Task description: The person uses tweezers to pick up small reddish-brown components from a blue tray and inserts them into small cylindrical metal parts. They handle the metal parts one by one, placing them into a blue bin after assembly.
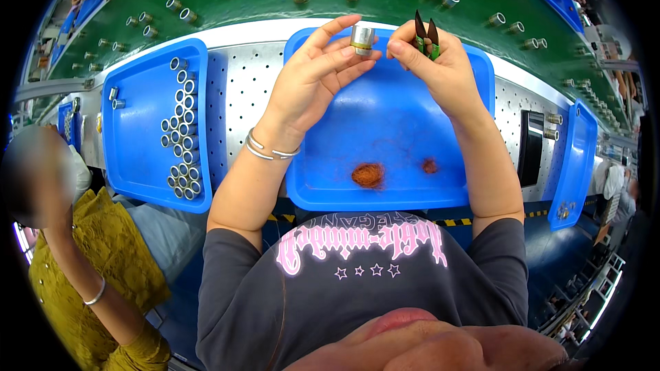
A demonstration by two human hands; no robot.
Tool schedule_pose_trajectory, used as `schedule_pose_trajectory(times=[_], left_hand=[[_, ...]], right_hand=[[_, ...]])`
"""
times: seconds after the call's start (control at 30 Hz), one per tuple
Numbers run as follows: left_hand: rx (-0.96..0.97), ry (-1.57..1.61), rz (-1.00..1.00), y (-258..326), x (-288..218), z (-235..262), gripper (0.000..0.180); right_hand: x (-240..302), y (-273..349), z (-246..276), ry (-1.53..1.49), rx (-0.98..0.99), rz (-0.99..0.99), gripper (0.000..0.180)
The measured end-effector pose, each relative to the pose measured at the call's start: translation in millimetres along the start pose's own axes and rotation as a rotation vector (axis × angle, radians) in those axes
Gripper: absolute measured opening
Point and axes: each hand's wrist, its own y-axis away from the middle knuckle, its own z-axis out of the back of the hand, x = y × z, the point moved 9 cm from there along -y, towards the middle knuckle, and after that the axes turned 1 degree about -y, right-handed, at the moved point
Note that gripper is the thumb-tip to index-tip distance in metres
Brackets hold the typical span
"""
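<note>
Between the fingers of my left hand (317, 72) is a short metal cylinder (362, 37), held upright, with a yellowish band near its lower end. Close by on the right, my right hand (443, 72) is closed around small snips (420, 27) with dark blades and green handles. The blades point up, away from the cylinder, and stand apart. Its thumb and fingertip come near the cylinder without visibly touching it. Below both hands lies a blue tray (385, 113), which holds a larger tangle (368, 175) and a smaller tangle (430, 165) of fine copper-coloured strands.
On the left, another blue tray (134, 144) holds several metal cylinders (185, 130). A green conveyor belt (323, 10) across the back carries more, spaced apart. At right are a dark flat object (531, 148) and a further blue tray (577, 158). A co-worker (96, 254) sits at left.
</note>
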Motion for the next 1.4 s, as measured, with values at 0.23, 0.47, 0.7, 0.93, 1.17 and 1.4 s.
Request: schedule_pose_trajectory(times=[0.23,0.47,0.7,0.93,1.17,1.4], left_hand=[[-0.022,-0.029,-0.045,0.7,1.5,5.5,0.045],[-0.084,0.010,-0.044,-1.9,-1.2,12.6,0.047],[-0.093,-0.054,-0.101,-2.0,-6.9,13.5,0.047],[0.021,-0.472,-0.131,0.5,-3.1,-8.3,0.050],[0.113,-0.476,-0.022,1.8,10.2,-15.2,0.053],[0.045,-0.265,0.072,2.8,6.5,-10.5,0.047]], right_hand=[[-3.4,-2.0,-6.9,0.011,0.042,0.010,0.018],[-5.7,-3.0,6.2,0.012,-0.019,-0.044,0.018],[-5.2,-3.7,5.1,0.145,0.103,-0.068,0.012],[9.6,-5.6,18.0,0.360,-0.050,0.080,0.023],[1.0,-5.2,7.0,0.268,0.177,0.002,0.015],[7.0,-6.9,25.2,0.365,-0.035,0.013,0.010]])
